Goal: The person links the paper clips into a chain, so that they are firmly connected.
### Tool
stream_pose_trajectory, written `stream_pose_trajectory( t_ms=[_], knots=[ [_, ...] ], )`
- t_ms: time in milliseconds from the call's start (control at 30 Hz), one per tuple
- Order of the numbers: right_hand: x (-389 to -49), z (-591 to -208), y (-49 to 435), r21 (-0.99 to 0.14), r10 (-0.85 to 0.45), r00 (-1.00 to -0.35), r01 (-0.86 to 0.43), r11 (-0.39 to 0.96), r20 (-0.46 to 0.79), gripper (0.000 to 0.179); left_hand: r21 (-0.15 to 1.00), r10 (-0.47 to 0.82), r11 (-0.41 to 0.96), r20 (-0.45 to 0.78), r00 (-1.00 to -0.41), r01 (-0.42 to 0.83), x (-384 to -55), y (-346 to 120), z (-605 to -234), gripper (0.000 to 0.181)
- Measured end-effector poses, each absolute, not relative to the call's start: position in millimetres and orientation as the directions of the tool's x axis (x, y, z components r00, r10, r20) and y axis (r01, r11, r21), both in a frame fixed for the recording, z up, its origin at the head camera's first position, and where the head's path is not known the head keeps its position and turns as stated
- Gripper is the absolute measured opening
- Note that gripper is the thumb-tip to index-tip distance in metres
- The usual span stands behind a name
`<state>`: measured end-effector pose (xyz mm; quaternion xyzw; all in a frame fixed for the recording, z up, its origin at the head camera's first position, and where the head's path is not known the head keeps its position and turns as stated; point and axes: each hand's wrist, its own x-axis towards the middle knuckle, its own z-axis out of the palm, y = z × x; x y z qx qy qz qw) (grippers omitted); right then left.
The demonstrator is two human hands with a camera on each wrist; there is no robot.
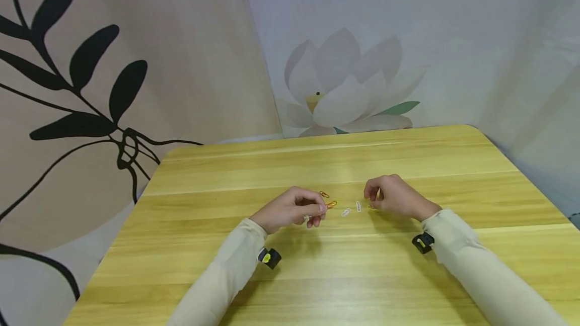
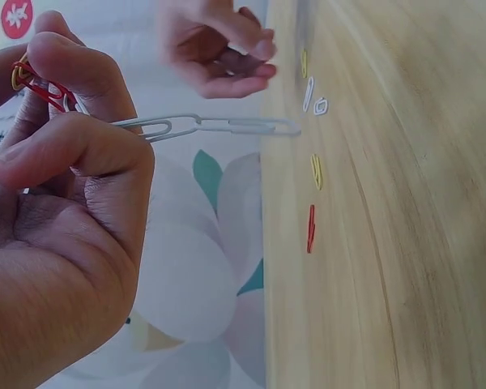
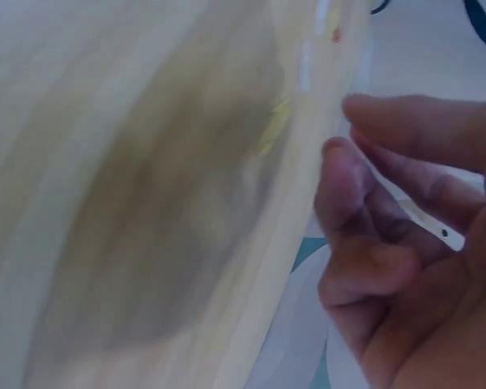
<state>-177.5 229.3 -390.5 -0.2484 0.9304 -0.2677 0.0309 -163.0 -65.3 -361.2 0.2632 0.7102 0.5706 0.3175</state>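
In the left wrist view my left hand [image 2: 81, 178] pinches a chain of linked paper clips [image 2: 158, 126] between thumb and fingers. White clips trail out past the knuckles; red and yellow ones show at the fingertips. My right hand [image 1: 393, 196] hovers low over the table to the right, its fingers loosely bent with nothing between them. Close below it lies a yellow paper clip [image 3: 275, 126]. Two white paper clips, one upright in the head view [image 1: 358, 207] and one slanted [image 1: 346, 212], lie between the hands.
A red paper clip [image 2: 311, 228] and another yellow paper clip [image 2: 317, 172] lie on the wooden table [image 1: 344, 275] just beyond my left hand. Behind the table's far edge hangs a printed curtain [image 1: 204, 64]. Both wrists wear small black cameras.
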Motion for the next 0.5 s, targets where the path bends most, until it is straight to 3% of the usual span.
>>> stream_pose_trajectory(
  t_ms=[500],
  knots=[
    [-176,-405,229,-0.440,-0.447,-0.894,-0.406,0.801,0.010,0.019,0.977,0.744,0.212,-0.154,-0.651,0.011,-159,-64,-363,0.030]
  ],
)
